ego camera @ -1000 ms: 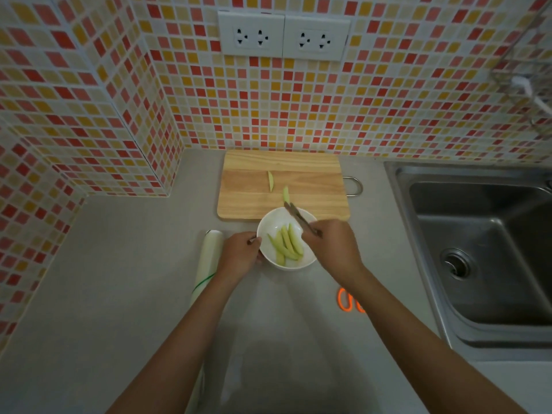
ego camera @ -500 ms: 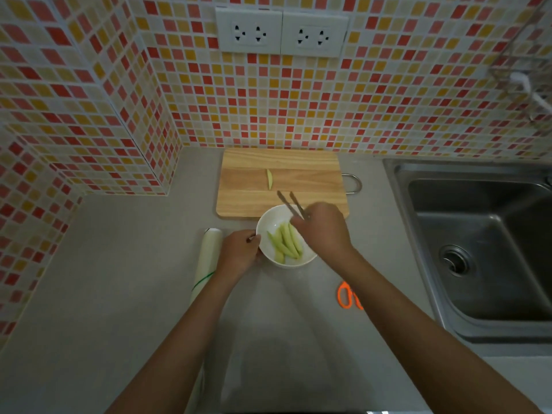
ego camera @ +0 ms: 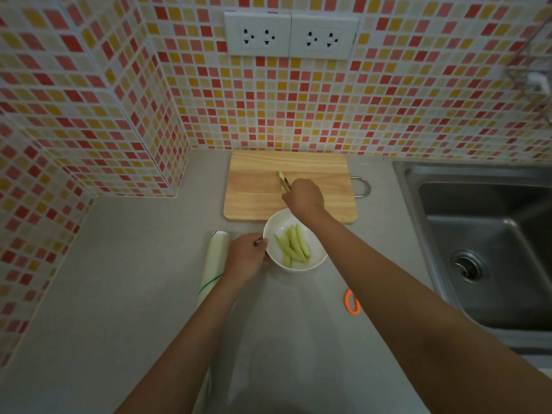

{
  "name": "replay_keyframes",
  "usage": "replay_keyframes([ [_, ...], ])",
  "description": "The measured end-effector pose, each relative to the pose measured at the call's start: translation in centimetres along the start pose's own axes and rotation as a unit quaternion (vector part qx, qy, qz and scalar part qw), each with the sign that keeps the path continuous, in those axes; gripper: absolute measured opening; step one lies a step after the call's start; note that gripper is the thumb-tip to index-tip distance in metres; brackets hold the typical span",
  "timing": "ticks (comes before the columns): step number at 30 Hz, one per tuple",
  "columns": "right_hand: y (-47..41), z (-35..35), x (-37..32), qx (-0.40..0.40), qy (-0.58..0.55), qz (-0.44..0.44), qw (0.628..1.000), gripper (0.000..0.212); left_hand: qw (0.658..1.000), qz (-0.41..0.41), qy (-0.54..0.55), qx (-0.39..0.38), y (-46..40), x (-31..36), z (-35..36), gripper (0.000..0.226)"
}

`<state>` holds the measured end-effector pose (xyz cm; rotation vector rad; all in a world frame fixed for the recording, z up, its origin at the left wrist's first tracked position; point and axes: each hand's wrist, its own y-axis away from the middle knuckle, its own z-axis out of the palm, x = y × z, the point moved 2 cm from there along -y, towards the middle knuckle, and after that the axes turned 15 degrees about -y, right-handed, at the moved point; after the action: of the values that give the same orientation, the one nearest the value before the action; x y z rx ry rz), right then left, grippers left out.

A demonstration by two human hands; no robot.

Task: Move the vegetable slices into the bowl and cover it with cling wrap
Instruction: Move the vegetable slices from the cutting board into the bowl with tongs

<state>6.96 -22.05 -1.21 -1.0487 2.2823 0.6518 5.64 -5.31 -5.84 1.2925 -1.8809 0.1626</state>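
Note:
A white bowl (ego camera: pixel 276 225) sits on the grey counter just in front of the wooden cutting board (ego camera: pixel 257 189). Several pale green vegetable slices (ego camera: pixel 294 245) lie inside it. My left hand (ego camera: pixel 246 256) grips the bowl's left rim. My right hand (ego camera: pixel 304 197) reaches over the board holding metal tongs (ego camera: pixel 285 183), whose tips are at a single green slice (ego camera: pixel 280 175) lying on the board. A roll of cling wrap (ego camera: pixel 215 261) lies on the counter left of the bowl, beside my left wrist.
Orange-handled scissors (ego camera: pixel 352 302) lie on the counter, partly hidden under my right forearm. A steel sink (ego camera: pixel 484 240) fills the right side. Tiled walls rise behind the board and at the left, with two sockets (ego camera: pixel 291 35) above.
My right hand dropped a slice from the tongs into the bowl, then moved the tongs forward across the board to the last slice. My left hand kept holding the bowl.

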Motion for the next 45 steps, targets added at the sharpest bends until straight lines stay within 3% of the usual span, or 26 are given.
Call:
replay_keyframes([
  [5, 4.6, -2.8, 1.5, 0.028, -0.117, -0.026, 0.992, 0.038, 1.0, 0.004, -0.007, 0.004, 0.0, 0.1, 0.0, 0.027],
  [9, 10.9, -3.7, 3.4, 0.039, -0.119, -0.042, 0.991, 0.052, 1.0, 0.001, 0.004, 0.006, 0.0, 0.1, 0.1, 0.026],
  [11, 13.2, -3.3, 4.4, 0.021, -0.106, -0.037, 0.994, 0.049, 1.0, 0.001, 0.001, 0.007, -0.1, 0.1, 0.0, 0.027],
  [15, 15.2, -1.7, 5.9, -0.029, -0.004, -0.031, 0.999, 0.023, 1.0, 0.0, -0.005, 0.01, 0.0, 0.2, 0.0, 0.026],
  [19, 15.3, -1.1, 6.3, -0.041, 0.106, -0.025, 0.993, 0.031, 1.0, 0.001, -0.003, 0.009, 0.0, 0.2, 0.0, 0.025],
  [26, 15.2, -2.0, 6.7, -0.028, 0.112, -0.031, 0.993, 0.033, 1.0, 0.007, -0.004, 0.009, -0.1, 0.0, 0.1, 0.025],
  [32, 10.0, -6.4, 7.1, 0.089, -0.025, 0.011, 0.996, 0.032, 1.0, 0.002, 0.01, 0.007, -0.2, -0.1, 0.2, 0.026],
  [36, 3.4, -6.6, 7.8, 0.125, 0.051, 0.055, 0.989, 0.037, 1.0, -0.004, 0.018, 0.012, -0.1, -0.1, 0.3, 0.025],
  [45, -2.4, -3.2, 9.6, 0.069, 0.201, 0.092, 0.973, 0.024, 1.0, -0.004, 0.01, 0.01, -0.2, -0.1, 0.2, 0.024],
])
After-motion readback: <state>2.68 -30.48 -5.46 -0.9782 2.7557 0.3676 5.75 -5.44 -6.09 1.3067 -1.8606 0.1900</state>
